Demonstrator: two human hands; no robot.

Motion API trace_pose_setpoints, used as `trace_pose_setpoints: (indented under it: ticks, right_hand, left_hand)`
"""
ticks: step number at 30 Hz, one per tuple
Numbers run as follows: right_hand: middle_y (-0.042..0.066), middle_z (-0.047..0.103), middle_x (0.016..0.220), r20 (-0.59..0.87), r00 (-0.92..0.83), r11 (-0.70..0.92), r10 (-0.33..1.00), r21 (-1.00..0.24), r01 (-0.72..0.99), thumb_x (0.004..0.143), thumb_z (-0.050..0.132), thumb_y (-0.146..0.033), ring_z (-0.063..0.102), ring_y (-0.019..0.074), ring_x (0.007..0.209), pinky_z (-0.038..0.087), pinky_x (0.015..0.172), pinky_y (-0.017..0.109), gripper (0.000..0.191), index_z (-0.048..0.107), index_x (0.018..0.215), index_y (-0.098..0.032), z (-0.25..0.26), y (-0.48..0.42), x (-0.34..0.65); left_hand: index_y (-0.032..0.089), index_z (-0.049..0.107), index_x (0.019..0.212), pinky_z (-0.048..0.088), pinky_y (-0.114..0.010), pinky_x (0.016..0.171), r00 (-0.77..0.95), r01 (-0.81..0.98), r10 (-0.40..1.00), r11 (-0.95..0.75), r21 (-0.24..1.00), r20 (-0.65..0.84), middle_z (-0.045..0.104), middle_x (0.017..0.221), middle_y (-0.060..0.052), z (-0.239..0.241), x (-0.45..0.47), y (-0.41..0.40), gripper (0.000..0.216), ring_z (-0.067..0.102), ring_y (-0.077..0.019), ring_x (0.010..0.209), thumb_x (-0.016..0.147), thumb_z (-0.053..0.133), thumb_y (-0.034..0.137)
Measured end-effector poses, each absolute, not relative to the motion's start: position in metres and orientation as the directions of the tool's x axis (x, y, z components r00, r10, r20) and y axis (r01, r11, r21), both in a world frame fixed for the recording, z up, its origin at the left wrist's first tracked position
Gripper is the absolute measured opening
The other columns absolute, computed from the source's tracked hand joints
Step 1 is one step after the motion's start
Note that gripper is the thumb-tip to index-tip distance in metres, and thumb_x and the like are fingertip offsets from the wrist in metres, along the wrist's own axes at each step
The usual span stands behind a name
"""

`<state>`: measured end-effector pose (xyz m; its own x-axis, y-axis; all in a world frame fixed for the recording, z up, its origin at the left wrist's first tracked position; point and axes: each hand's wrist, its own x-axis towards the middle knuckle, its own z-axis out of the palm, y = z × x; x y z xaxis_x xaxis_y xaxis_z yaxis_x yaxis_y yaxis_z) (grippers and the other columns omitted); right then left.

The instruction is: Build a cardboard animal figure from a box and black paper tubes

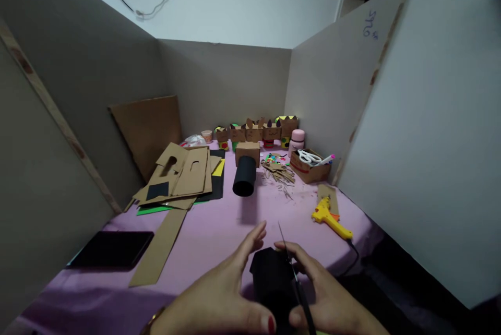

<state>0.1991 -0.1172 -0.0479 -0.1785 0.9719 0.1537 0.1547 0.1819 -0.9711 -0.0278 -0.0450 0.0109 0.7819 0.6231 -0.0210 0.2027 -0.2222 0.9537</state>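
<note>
In the head view, a black paper tube (270,277) with a flared, angular end is held low in front of me. My left hand (235,283) curves along its left side, fingers stretched out and apart, the thumb lying near the tube's lower edge. My right hand (317,283) is closed around the tube's right side. It also holds black-handled scissors (296,280), their thin blade pointing up and away. Whether the blade touches the paper I cannot tell. Beyond my hands, another black tube (245,176) lies against a small cardboard box (247,151).
Cardboard sheets (191,170) and a dark tablet (111,250) lie left. A yellow glue gun (331,219) with a cord rests right. Cardboard scraps (278,172), a box (309,168) with white scissors (309,157), a pink bottle (296,139) and several cardboard figures (254,131) stand farther back.
</note>
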Motion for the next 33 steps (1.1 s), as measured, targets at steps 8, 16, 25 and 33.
trace_pose_setpoints:
  ticks: [8,16,25,33]
  right_hand:
    - [0.010,0.056,0.128,0.140,-0.162,0.164,0.977,-0.976,0.142,0.051,0.087,-0.047,0.052,0.0317,0.115,0.038,0.098,0.041,0.088,0.052,0.128,-0.024,-0.047,-0.112,0.192]
    - [0.007,0.063,0.100,0.114,0.301,0.206,0.947,-0.933,-0.294,0.079,0.058,-0.063,0.057,0.0203,0.087,0.043,0.072,0.031,0.055,0.054,0.117,-0.024,-0.053,-0.110,0.204]
    - [0.000,0.061,0.071,-0.105,0.221,-0.055,0.970,-0.974,-0.222,0.079,0.066,-0.054,0.049,0.0110,0.058,0.033,0.055,0.023,0.049,0.055,0.110,-0.018,-0.070,-0.126,0.182]
    - [0.001,0.056,0.083,-0.094,0.025,-0.085,0.995,-0.967,-0.240,0.065,0.070,-0.067,0.045,0.0098,0.057,0.035,0.052,0.023,0.067,0.051,0.112,-0.023,-0.088,-0.135,0.156]
  left_hand:
    - [0.021,0.018,0.149,0.028,-0.051,0.108,0.765,0.193,0.628,-0.014,0.981,-0.142,0.035,0.148,-0.019,-0.014,-0.017,-0.042,0.116,0.039,-0.0375,0.131,0.057,0.084,0.044]
    - [0.024,0.037,0.140,0.036,-0.042,0.103,0.544,-0.229,0.792,0.458,0.859,-0.277,0.052,0.136,-0.013,-0.036,-0.018,-0.051,0.093,0.047,-0.0333,0.126,0.063,0.079,0.054]
    - [0.013,0.064,0.117,0.036,-0.046,0.105,0.545,-0.489,0.747,0.653,0.578,-0.382,0.067,0.119,-0.015,-0.045,-0.015,-0.069,0.062,0.055,-0.0344,0.119,0.066,0.080,0.045]
    - [0.013,0.072,0.100,0.039,-0.038,0.104,0.525,-0.583,0.769,0.638,0.504,-0.366,0.073,0.104,-0.012,-0.050,-0.013,-0.072,0.054,0.065,-0.0281,0.104,0.061,0.083,0.049]
